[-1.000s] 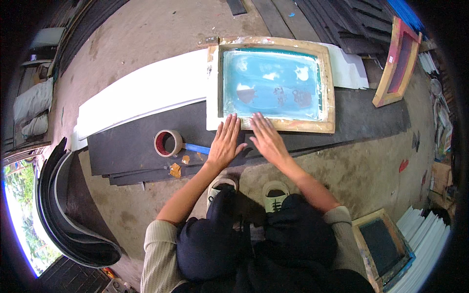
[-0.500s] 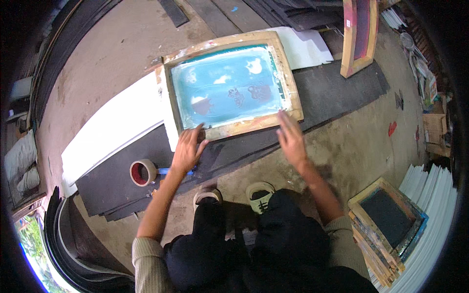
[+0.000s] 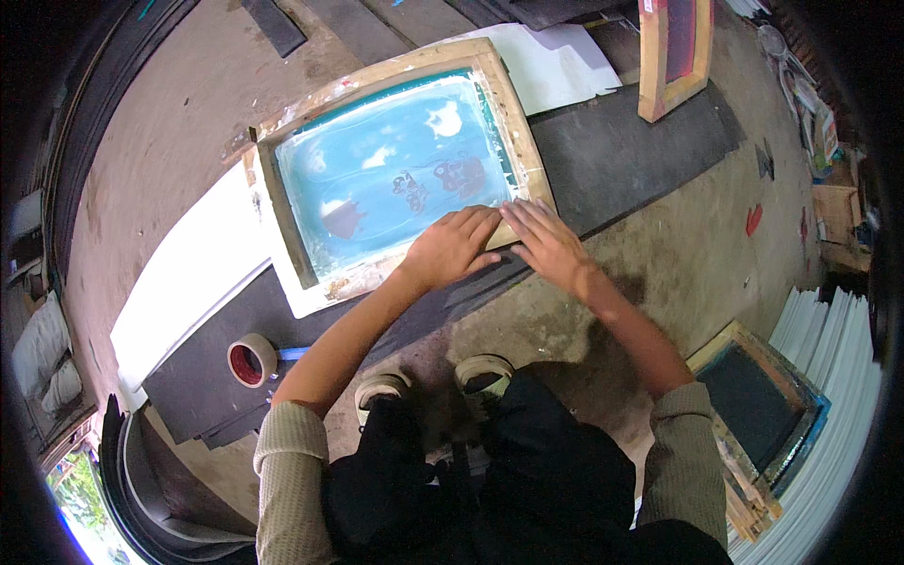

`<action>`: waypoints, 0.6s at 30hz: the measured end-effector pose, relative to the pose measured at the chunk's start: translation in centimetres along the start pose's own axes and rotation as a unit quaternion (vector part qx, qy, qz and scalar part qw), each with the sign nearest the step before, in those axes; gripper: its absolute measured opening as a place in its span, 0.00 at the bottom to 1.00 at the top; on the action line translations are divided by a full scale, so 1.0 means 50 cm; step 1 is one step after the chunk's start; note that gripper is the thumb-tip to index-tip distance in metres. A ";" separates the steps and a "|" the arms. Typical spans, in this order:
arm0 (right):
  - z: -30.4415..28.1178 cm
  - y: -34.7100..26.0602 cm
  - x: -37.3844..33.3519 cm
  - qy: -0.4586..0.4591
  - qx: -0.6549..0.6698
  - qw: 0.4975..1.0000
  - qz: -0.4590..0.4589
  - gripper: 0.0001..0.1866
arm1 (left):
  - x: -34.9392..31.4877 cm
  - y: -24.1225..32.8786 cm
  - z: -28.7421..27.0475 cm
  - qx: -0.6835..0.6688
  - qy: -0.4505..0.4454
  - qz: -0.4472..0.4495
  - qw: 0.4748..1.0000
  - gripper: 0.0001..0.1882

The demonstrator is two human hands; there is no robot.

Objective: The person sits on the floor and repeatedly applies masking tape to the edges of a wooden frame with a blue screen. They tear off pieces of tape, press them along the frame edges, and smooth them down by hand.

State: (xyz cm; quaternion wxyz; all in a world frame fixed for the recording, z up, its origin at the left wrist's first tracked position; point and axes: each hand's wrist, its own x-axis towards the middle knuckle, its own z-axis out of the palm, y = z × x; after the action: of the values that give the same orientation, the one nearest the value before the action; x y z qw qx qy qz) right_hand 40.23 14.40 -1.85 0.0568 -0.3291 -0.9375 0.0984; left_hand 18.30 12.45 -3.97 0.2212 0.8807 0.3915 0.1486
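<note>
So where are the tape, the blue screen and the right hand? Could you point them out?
Tape (image 3: 267, 355): head view, on its tan outer side.
Blue screen (image 3: 377, 184): head view, near its blue middle.
Right hand (image 3: 550, 249): head view, on its back, behind the fingers.

The left hand (image 3: 454, 247) and right hand (image 3: 546, 247) crowd the near right corner of the wooden screen frame (image 3: 509, 122), leaving hardly a gap between them. Right of that frame, a hand could pass over the black sheet (image 3: 626, 169) up to the pink-meshed frame (image 3: 652, 71), which stands in the way at the far edge. There is room over the floor (image 3: 683, 254) outside the right forearm (image 3: 640, 341). Leftward, the tape roll (image 3: 267, 352) (with its blue strip (image 3: 293, 354)) obstructs the stretch beside the left forearm (image 3: 353, 334).
</note>
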 end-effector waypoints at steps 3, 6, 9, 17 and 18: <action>0.002 -0.035 -0.034 -0.038 -0.065 0.997 0.023 0.36 | -0.033 0.018 0.002 0.087 0.014 0.021 0.996 0.37; 0.005 -0.029 -0.079 -0.033 -0.104 0.992 0.065 0.38 | -0.059 0.033 -0.019 0.149 -0.029 0.007 0.988 0.38; 0.015 -0.056 -0.089 -0.020 -0.114 0.986 0.116 0.40 | -0.127 0.029 -0.018 0.183 -0.052 -0.027 0.981 0.39; 0.072 -0.186 -0.008 0.092 -0.040 0.961 0.259 0.43 | -0.392 0.021 -0.046 0.178 -0.008 -0.331 0.927 0.45; 0.083 -0.202 0.000 0.089 -0.023 0.967 0.238 0.43 | -0.413 0.023 -0.050 0.188 0.013 -0.342 0.921 0.45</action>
State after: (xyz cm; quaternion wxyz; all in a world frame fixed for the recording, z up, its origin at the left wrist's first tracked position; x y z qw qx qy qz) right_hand 33.42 6.08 -3.67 0.1073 -0.5516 -0.8252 0.0579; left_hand 4.53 -3.15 -3.09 0.0845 0.7164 0.6926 -0.0013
